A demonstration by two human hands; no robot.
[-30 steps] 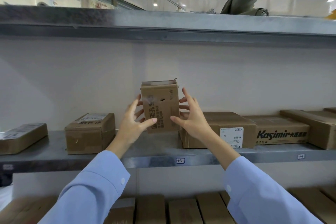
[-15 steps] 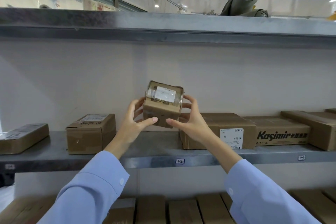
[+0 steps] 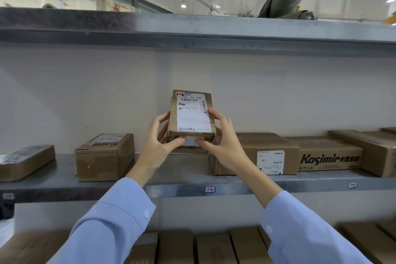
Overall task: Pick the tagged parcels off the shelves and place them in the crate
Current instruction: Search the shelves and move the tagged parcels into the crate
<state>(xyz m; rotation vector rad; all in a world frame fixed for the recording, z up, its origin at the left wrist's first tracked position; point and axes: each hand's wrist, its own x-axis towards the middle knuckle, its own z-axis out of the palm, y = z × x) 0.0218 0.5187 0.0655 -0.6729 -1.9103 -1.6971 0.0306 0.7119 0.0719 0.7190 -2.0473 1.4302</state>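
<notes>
Grey metal shelf (image 3: 184,168) against white wall (image 3: 85,96); left hand (image 3: 159,142), right hand (image 3: 224,141) grip parcel (image 3: 191,113)

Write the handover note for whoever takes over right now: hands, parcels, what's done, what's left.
Left hand: grips the parcel on its left side.
Right hand: grips its right side.
Parcel: held up over the middle shelf, label facing the camera, corner tag reading 1-2.
Done: this parcel is in hand. No crate is in view.
Left: carry it to the crate, then check the box to its left and the others on the shelf for tags.
</notes>
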